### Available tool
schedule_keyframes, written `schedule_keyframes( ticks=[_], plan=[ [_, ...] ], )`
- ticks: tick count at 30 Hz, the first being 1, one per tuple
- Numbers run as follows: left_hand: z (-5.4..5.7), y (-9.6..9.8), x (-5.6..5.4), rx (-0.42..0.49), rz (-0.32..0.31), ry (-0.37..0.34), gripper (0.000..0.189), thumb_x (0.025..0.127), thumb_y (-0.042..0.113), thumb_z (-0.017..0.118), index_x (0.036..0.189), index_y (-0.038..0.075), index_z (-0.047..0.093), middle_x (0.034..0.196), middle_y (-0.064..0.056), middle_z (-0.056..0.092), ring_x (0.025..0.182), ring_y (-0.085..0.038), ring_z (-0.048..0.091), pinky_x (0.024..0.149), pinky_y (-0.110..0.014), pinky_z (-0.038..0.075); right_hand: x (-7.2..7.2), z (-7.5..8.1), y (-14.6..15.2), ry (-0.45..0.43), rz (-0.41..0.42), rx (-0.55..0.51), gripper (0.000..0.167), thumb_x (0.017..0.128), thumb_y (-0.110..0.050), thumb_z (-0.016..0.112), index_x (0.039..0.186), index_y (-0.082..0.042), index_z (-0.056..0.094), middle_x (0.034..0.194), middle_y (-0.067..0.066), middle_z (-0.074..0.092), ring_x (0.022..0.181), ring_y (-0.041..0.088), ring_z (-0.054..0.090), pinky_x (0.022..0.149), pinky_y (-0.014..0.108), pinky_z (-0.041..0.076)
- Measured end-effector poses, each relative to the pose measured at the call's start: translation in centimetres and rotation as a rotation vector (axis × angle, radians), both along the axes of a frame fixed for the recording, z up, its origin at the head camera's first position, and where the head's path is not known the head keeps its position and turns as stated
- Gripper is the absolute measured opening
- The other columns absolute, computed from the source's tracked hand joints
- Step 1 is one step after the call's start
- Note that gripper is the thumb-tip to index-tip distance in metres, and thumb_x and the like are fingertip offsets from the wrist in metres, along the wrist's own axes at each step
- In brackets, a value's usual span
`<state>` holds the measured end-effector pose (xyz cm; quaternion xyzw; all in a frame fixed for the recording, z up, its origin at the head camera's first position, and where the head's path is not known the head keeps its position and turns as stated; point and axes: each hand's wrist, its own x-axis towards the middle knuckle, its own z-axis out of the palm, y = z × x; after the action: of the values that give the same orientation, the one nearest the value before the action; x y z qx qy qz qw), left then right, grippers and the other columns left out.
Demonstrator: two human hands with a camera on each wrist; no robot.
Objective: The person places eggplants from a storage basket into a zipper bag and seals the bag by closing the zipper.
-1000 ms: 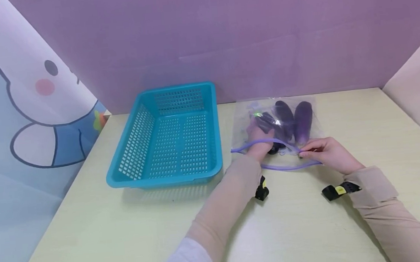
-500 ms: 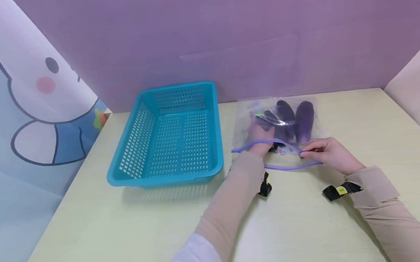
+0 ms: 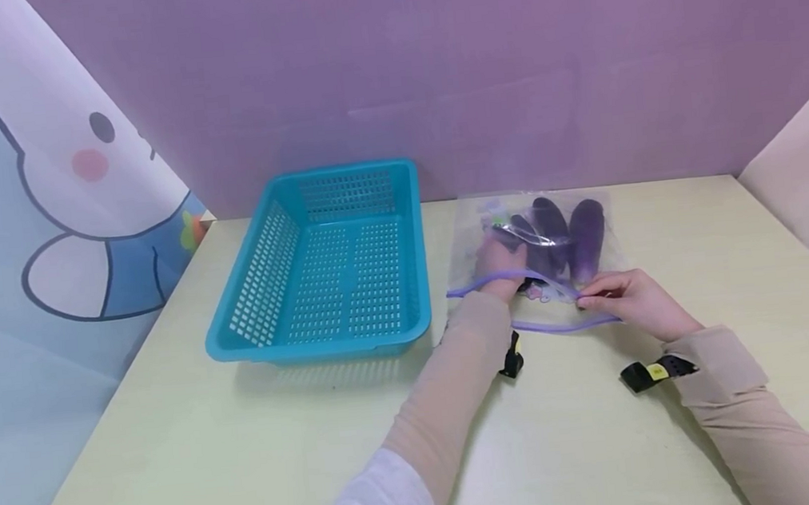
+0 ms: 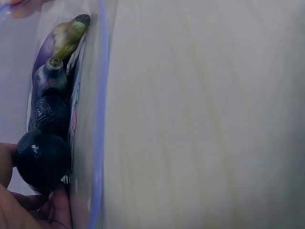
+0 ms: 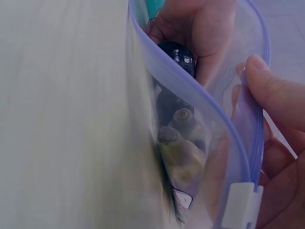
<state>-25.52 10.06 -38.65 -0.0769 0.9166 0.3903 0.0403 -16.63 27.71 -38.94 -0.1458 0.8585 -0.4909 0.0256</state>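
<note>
A clear zip bag point(image 3: 464, 251) with a purple zip edge point(image 3: 563, 327) lies at the back right in the head view, its mouth agape toward me. Several dark purple eggplants point(image 3: 587, 238) lie side by side inside. My left hand point(image 3: 502, 261) reaches in through the mouth. Its thumb and fingers curl round the rounded end of the nearest dark eggplant point(image 4: 44, 160). At the mouth's right side, my right hand point(image 3: 629, 301) pinches the bag's edge between thumb and fingers. A white slider point(image 5: 242, 205) sits on the zip close by it.
A teal perforated basket point(image 3: 350, 289) stands left of the bag on the pale wooden table point(image 3: 251, 474). A purple backdrop point(image 3: 504, 75) rises directly behind the table. A cartoon-print cloth point(image 3: 104, 198) hangs at the left.
The left forearm has shifted slightly to the right while that hand stays inside the bag. My right hand keeps its pinch on the bag's edge.
</note>
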Motion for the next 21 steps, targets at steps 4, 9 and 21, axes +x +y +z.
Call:
schedule_keyframes(
  ticks=[4,9,21],
  plan=[
    [-0.1,0.0,-0.3,-0.031,-0.014,0.000,0.049,0.092,0.038,0.059,0.135,0.016,0.050,0.119,-0.002,0.066,0.103,-0.020,0.064,0.091,-0.033,0.050,0.0,0.1,-0.1,0.013,0.002,0.006,0.017,0.085,-0.004,0.068,0.094,0.011,0.068,0.080,-0.021,0.066,0.072,-0.004,0.059,0.059,0.017,0.050],
    [-0.2,0.0,-0.8,-0.080,-0.015,-0.020,0.032,0.092,0.039,0.058,0.110,0.014,0.067,0.107,-0.001,0.069,0.096,-0.020,0.065,0.086,-0.032,0.051,0.2,0.2,-0.2,0.024,0.010,0.002,0.016,0.086,-0.003,0.067,0.094,0.011,0.068,0.082,-0.018,0.067,0.073,-0.004,0.059,0.060,0.016,0.050],
    [-0.5,0.0,-1.5,-0.138,-0.011,-0.012,0.034,0.091,0.042,0.057,0.108,0.014,0.066,0.102,-0.002,0.069,0.091,-0.019,0.065,0.081,-0.032,0.052,0.1,0.2,-0.2,0.024,0.018,0.000,0.017,0.086,-0.003,0.066,0.095,0.012,0.067,0.083,-0.015,0.069,0.074,-0.004,0.059,0.061,0.017,0.050]
  ],
)
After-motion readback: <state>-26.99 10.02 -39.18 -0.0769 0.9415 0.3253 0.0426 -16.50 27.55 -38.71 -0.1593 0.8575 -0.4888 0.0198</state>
